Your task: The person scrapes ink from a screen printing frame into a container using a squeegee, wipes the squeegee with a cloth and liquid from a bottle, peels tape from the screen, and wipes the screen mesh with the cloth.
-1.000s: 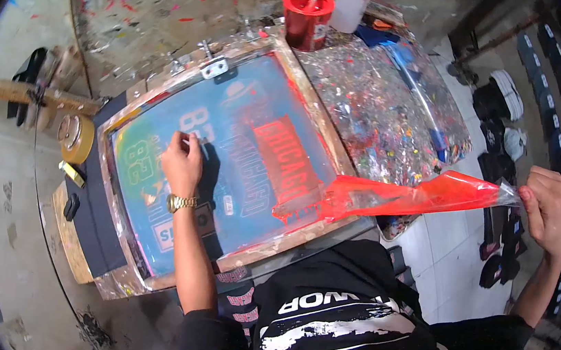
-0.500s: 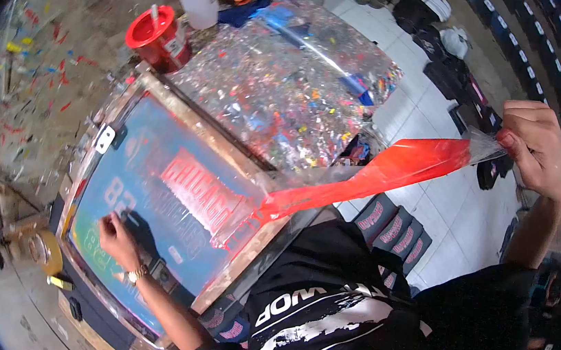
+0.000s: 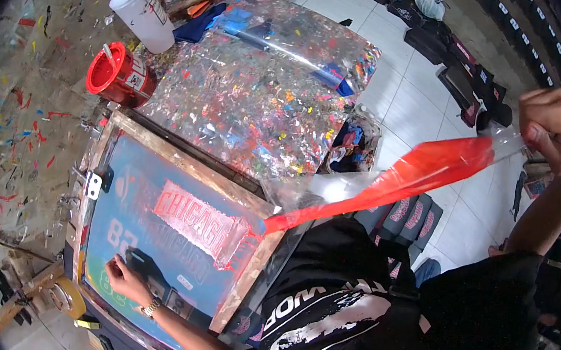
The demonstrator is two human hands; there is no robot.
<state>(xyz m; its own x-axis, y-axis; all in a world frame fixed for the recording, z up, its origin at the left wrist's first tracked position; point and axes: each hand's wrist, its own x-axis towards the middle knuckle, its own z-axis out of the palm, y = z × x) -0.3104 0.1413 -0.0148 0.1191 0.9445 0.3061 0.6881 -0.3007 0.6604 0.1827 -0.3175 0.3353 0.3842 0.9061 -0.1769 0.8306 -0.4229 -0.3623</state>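
My right hand [image 3: 557,130] is closed on the end of a wide strip of clear tape coated in red ink [image 3: 426,167], which stretches down, twisted, to the right edge of a wood-framed printing screen [image 3: 246,278]. On the screen's blue mesh, a "CHICAGO" design [image 3: 194,219] shows in a patch of red ink, with a fainter copy below it. Over the lower left of the mesh hovers my left hand [image 3: 126,283], a watch on the wrist. Its fingers are curled, nothing visible in them, and it casts a dark shadow near an "82" design.
A red ink tub [image 3: 122,77] with a stick and a whitish bottle [image 3: 143,15] stand beyond the screen, by an ink-spattered board [image 3: 255,89]. A tape roll [image 3: 66,296] hangs lower left. Printed dark pieces [image 3: 400,216] lie by my torso; more lie on the tiled floor [image 3: 400,92].
My right hand has moved slightly outward to the right, with the red tape strip still stretched from the screen. The view has shifted; my left hand stays over the same part of the mesh.
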